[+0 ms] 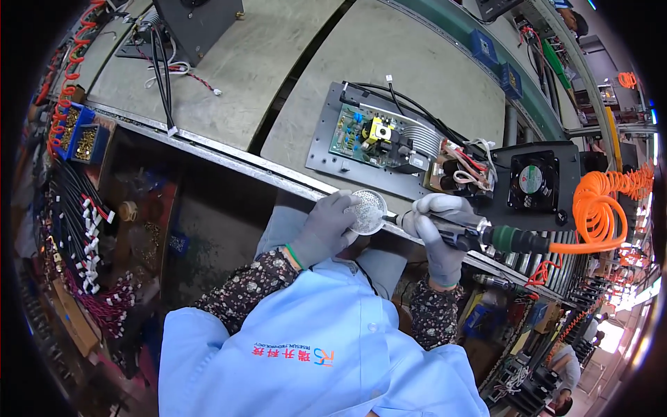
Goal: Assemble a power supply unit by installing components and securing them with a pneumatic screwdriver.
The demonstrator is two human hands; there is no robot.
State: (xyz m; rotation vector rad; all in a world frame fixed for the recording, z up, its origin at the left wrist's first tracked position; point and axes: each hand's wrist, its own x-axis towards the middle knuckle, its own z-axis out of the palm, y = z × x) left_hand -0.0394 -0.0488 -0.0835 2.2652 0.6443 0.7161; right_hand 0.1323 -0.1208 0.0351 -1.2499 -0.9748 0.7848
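Observation:
In front of my body, my left hand [324,228], in a grey glove, grips a round, pale dish [368,211] of small metal pieces, probably screws. My gloved right hand [443,243] is wrapped round a dark power screwdriver [467,238] with a green collar, lying almost level. Its tip points left and meets or nearly meets the dish's right rim. From its rear runs an orange coiled hose [599,208]. Just beyond my hands lies a dark metal panel [325,142] bearing a circuit board [361,132] and a ribbed heat sink [421,136]. To its right is a black fan [533,182].
Blue bins [90,144] of brass-coloured hardware hang at the bench's left edge, above bundled black cables [78,208]. A dark box-shaped housing [198,28] with loose leads stands far left. Blue trays [511,80] line the far rail. Another person [566,368] is at lower right.

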